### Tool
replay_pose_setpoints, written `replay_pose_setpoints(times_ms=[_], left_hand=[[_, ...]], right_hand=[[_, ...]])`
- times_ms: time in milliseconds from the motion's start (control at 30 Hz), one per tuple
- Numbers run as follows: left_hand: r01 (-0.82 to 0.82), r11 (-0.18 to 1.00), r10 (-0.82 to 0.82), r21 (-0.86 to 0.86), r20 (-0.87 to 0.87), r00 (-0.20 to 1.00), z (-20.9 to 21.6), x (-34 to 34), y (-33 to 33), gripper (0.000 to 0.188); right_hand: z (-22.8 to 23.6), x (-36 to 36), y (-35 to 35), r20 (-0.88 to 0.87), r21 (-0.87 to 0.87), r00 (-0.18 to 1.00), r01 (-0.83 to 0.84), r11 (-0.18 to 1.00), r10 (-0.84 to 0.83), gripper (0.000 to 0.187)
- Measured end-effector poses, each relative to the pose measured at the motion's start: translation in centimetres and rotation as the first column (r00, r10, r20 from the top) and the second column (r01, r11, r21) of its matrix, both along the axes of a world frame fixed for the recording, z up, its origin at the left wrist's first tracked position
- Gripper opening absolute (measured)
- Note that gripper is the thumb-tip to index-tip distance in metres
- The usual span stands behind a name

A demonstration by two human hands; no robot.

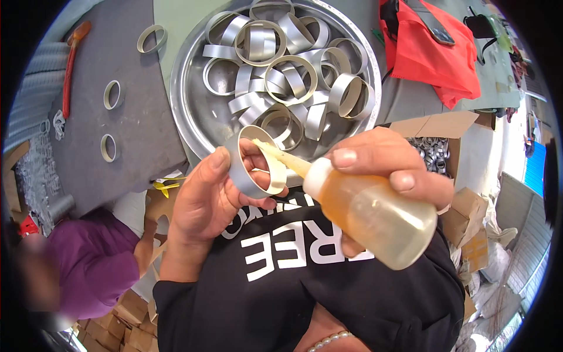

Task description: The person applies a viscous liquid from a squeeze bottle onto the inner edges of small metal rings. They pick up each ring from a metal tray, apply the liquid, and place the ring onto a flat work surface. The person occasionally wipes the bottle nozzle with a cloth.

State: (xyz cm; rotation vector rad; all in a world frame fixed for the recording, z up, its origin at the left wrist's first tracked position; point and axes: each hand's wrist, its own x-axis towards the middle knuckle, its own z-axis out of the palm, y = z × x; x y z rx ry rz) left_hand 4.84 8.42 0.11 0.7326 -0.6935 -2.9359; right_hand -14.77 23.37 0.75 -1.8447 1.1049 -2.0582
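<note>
My left hand (205,199) is closed around a silver-grey ring (241,167), tilted so that its opening faces right. In my right hand (393,167) is a clear squeeze bottle (381,220) of amber liquid, lying sideways with its white cap (318,176) to the left. The bottle's yellowish nozzle (284,157) reaches into the ring, and its tip is at the inner wall. Just beyond both hands, a round metal tray (183,108) bears a heap of similar silver rings (293,82).
Several loose rings (112,95) stand on the grey table (138,123) at left, near a red-handled tool (69,76). A red bag (434,56) with a phone (431,23) lies at the far right. Below it, a cardboard box (457,126) holds small metal parts. Someone in purple (94,261) sits at left.
</note>
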Motion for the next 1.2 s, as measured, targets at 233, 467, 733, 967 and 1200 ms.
replay_pose_setpoints(times_ms=[233,467,733,967,1200], left_hand=[[0.049,0.966,-0.036,-0.255,0.053,0.998,1.1,-0.5,0.2,0.074],[-0.143,0.784,0.126,-0.605,-0.071,0.99,2.0,-1.4,1.1,0.073],[-0.278,0.088,0.031,-0.957,-0.276,0.961,1.4,-1.7,1.0,0.059],[-0.408,-0.198,-0.055,-0.891,-0.406,0.912,0.4,-2.4,1.1,0.05],[-0.352,-0.234,-0.08,-0.906,-0.343,0.936,0.7,-1.9,0.9,0.052]], right_hand=[[-0.5,0.3,-1.0,-0.185,-0.118,0.959,0.195,0.974,-0.215,0.059],[1.5,-1.7,1.1,-0.106,0.21,0.994,-0.006,0.978,0.029,0.067],[1.3,-1.3,1.3,0.212,0.384,0.974,-0.005,0.923,-0.083,0.068],[1.5,-1.1,0.2,0.524,0.545,0.817,-0.104,0.832,-0.241,0.064],[0.3,-2.1,-1.0,0.904,0.381,0.372,-0.481,0.789,-0.21,0.049]])
